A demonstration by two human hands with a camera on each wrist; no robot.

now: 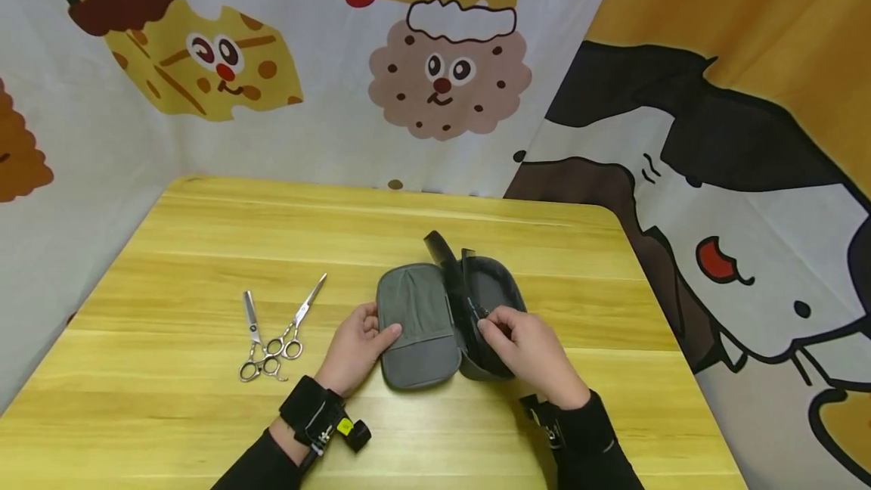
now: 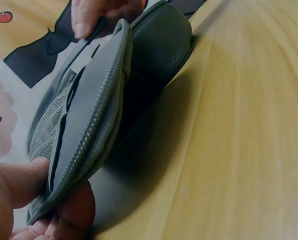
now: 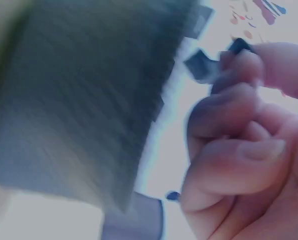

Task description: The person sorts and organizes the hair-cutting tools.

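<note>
An unzipped grey zip case (image 1: 493,278) stands open on the table, its lid (image 1: 418,361) folded out to the left. My left hand (image 1: 354,346) pinches the lid's left edge, thumb on the pocketed inner face and fingers behind it. Mesh pockets (image 2: 51,127) show on that face in the left wrist view. Out of the case's far end juts a black comb (image 1: 441,249), with a second dark tip (image 1: 468,254) beside it. Over the case, my right hand (image 1: 527,342) pinches a small dark piece (image 3: 204,65) between thumb and forefinger; its kind is unclear.
Left of the case, hairdressing scissors (image 1: 299,316) and thinning scissors (image 1: 251,316) lie with their handles close together on the wooden table (image 1: 170,414). A curtain (image 1: 306,150) printed with cartoon figures hangs behind the table.
</note>
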